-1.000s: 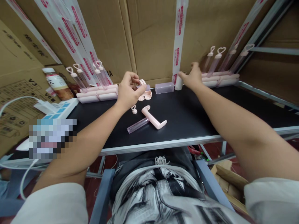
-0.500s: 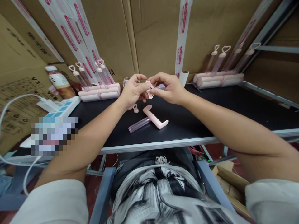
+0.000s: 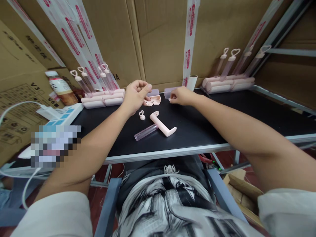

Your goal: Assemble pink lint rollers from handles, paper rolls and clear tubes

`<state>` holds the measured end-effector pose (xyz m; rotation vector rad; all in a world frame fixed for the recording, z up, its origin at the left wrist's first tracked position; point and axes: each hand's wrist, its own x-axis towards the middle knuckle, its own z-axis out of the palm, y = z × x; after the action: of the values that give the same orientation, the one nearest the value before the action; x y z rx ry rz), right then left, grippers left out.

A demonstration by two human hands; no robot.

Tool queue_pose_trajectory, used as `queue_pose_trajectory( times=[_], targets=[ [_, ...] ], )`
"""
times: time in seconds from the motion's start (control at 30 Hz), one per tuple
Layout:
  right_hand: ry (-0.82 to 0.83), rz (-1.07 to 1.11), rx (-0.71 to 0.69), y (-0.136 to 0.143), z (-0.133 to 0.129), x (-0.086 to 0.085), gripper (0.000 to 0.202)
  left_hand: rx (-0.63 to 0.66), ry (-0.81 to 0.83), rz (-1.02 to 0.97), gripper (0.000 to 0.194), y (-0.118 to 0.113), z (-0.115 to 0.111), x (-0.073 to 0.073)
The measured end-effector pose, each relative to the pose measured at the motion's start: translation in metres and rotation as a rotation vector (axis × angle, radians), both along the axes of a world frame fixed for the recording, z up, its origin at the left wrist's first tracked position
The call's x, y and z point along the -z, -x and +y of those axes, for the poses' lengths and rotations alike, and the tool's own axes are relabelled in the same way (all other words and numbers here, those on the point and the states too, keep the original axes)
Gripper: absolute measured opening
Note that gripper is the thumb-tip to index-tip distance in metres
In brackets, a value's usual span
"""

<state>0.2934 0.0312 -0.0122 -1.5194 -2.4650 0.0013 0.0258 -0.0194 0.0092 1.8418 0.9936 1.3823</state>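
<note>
"Pink parts (image 3: 156, 102): where do they sit, if the handle (image 3: 163, 126) is the middle of the clock?"

"At eleven, in a small cluster on the dark surface (image 3: 202, 126), just beside the left hand (image 3: 134, 97)."

"How does that hand look?"

"It's between ten and eleven. The fingers are bent, with the thumb tip close to the forefinger. I can't tell whether they pinch anything."

"And the right hand (image 3: 184, 96)?"

"One o'clock. Its fingers curl in, tips drawn close together, low over the surface. Whether something small is pinched there, I can't tell either. The hand partly covers the clear block (image 3: 168, 93)."

"What lies near the handle?"

"A heart cap (image 3: 142, 116) at ten, apart from it. At eight, a clear tube (image 3: 145, 132) slants away with its upper end at the handle; I can't say if they're joined. A second block (image 3: 155, 92) is behind the parts, between eleven and twelve."

"Farther out?"

"Left rolls (image 3: 103, 100) at ten and right rolls (image 3: 230, 86) at two, with heart-topped tubes (image 3: 107, 80) rising at both. A white tube (image 3: 192, 83) stands at one, beyond the right hand. The bottle (image 3: 61, 87) tilts past the left rolls, toward ten, and the power strip (image 3: 65, 116) is at nine."
</note>
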Motion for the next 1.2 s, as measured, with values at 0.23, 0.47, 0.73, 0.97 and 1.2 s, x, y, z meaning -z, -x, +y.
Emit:
queue_pose_trajectory(
  times=[0.23,0.47,0.73,0.97,1.2],
  targets=[
    [-0.007,-0.052,0.081,-0.001,0.004,0.002,0.022,-0.112,-0.096,0.061,0.019,-0.001,-0.001,0.0],
    [0.126,-0.189,0.189,-0.019,0.006,-0.007,0.026,-0.156,0.052,0.631,0.028,0.029,-0.008,-0.027],
    [-0.014,-0.016,0.023,0.006,-0.027,-0.022,0.035,0.114,0.305,1.143,0.043,0.044,-0.019,-0.043],
    [0.245,0.079,-0.349,0.049,-0.086,-0.035,0.034,0.149,0.247,1.251,0.043,0.023,-0.052,-0.056],
    [0.804,0.182,-0.325,0.043,-0.09,-0.035,0.036,0.298,0.211,1.418,0.019,-0.007,-0.083,-0.049]
  ],
)
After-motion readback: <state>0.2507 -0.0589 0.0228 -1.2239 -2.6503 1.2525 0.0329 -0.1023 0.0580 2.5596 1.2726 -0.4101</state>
